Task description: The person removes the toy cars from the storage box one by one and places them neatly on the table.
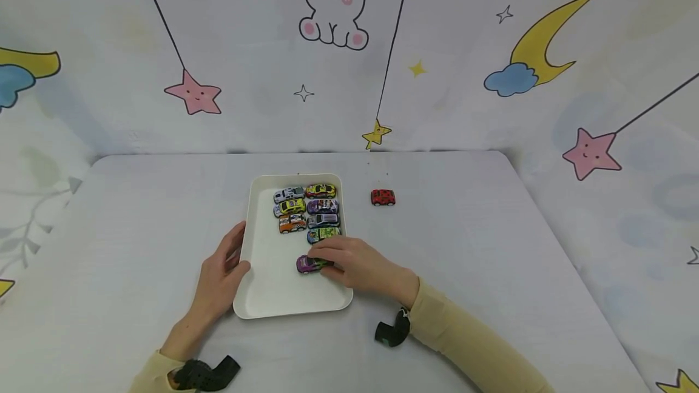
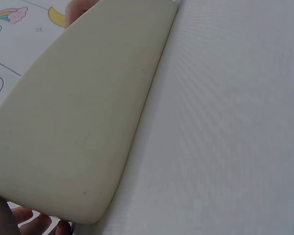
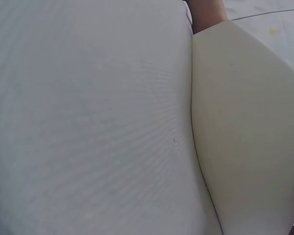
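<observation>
A white tray (image 1: 266, 281) lies on the table. My left hand (image 1: 215, 284) holds its left edge, thumb at the rim and fingers along the outer wall. Low over the tray's right half, my right hand (image 1: 360, 264) pinches a purple-and-green toy car (image 1: 308, 264), partly covered by the fingers. Just behind that hand sits a green-and-blue toy car (image 1: 321, 235). Two columns of toy cars fill the tray's back right, among them an orange toy car (image 1: 292, 223) and a yellow toy car (image 1: 291, 207). The wrist views mostly show the tray's outer wall (image 2: 83, 112).
A red toy car (image 1: 383, 198) with dark spots stands on the white table (image 1: 464, 229), right of the tray's back corner. Behind the table hangs a cloth backdrop (image 1: 246, 29) printed with a rabbit, stars and moons.
</observation>
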